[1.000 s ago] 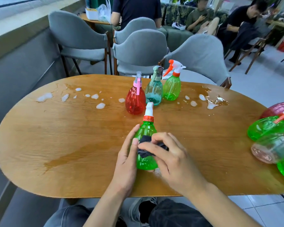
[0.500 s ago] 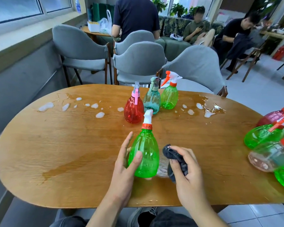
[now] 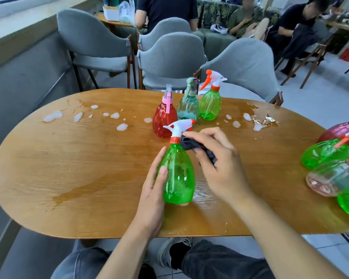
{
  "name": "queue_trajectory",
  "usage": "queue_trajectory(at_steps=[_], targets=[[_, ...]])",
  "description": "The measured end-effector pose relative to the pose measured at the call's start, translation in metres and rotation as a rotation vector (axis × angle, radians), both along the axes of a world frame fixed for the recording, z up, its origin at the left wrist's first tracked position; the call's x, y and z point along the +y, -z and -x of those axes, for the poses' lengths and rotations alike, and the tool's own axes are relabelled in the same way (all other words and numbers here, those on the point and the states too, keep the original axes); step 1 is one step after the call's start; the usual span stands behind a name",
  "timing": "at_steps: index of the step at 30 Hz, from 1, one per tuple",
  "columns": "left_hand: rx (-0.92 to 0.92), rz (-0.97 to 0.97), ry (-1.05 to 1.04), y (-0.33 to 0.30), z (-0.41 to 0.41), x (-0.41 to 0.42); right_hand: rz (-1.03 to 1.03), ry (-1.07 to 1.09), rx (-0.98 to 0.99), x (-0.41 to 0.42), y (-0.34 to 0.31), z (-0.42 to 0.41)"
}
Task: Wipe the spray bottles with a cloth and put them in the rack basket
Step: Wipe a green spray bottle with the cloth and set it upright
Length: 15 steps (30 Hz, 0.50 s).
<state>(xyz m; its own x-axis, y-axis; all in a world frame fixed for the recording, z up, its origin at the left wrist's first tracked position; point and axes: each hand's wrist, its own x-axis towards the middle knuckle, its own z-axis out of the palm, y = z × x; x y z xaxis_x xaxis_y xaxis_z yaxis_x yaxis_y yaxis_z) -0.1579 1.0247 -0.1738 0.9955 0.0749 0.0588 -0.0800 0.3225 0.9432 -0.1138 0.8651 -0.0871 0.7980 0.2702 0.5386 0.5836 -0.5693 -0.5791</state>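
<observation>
The wooden table [image 3: 69, 178] fills the middle of the frame, wet with foam spots along its upper part. Wiped bottles [image 3: 330, 158] lie heaped at the right edge; three more wait upright at upper centre. The green spray bottle [image 3: 178, 174] stands at centre, the left hand [image 3: 153, 190] curled round its body. The right hand [image 3: 220, 164] pinches the dark cloth [image 3: 191, 144] against the bottle's neck. The wiping step seems in hand; next the trigger head needs rubbing, then a carry to the basket, which I cannot make out.
</observation>
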Motion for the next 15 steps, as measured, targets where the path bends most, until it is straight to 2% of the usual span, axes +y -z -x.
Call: queue_trajectory(at_steps=[4,10,15], targets=[[-0.016,-0.027,-0.041,0.000,0.001,-0.001,0.269,-0.054,-0.031,0.017,0.001,-0.009],[-0.015,0.011,-0.030,-0.002,0.001,0.000,0.339,-0.130,-0.132,0.008,0.017,0.025],[0.005,-0.008,-0.003,-0.001,-0.001,0.000,0.410,-0.217,-0.136,-0.008,0.036,0.060]])
